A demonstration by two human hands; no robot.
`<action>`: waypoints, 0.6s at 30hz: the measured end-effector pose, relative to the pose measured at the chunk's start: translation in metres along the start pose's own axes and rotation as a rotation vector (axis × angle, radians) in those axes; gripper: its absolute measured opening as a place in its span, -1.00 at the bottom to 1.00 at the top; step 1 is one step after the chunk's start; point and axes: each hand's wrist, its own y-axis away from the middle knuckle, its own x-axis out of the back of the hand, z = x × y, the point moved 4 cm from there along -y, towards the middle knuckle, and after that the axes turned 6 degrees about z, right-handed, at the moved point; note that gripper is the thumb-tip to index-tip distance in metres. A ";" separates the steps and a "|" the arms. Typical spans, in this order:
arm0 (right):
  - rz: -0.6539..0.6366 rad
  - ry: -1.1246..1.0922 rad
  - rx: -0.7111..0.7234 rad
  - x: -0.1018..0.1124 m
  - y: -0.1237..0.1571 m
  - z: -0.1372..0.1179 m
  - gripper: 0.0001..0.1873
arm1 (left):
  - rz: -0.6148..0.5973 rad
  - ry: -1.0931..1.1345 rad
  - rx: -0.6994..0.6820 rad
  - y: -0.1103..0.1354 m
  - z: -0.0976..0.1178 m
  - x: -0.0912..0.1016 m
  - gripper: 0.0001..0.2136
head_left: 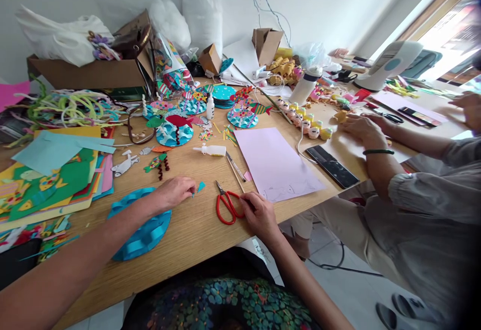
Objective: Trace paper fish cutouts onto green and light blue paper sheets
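My left hand (175,192) rests on the wooden table (195,235), fingers curled in a pinch on a small blue paper piece (200,187). Under my left forearm lies a blue paper disc with wavy strips (145,235). My right hand (259,215) is closed on the handles of red scissors (226,208), which lie flat on the table with the blades pointing away from me. Just beyond them sit a pink paper sheet (276,162) and two pencils (235,167).
A glue bottle (210,150), paper fish discs (175,132), and a stack of coloured paper (52,180) fill the left and middle. A phone (331,166) lies near the table's right edge. Another person (421,205) sits at right, a hand (361,127) by small figurines (306,122).
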 end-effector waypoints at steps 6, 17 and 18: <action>-0.006 0.000 -0.002 0.000 0.000 0.000 -0.82 | 0.000 -0.051 -0.025 0.002 0.003 -0.003 -0.91; -0.007 -0.002 -0.011 0.000 0.000 0.000 -0.82 | 0.020 -0.123 -0.027 0.003 0.010 -0.008 -0.84; -0.010 0.001 -0.012 -0.001 0.000 0.000 -0.82 | 0.020 -0.110 -0.022 0.002 0.010 -0.006 -0.84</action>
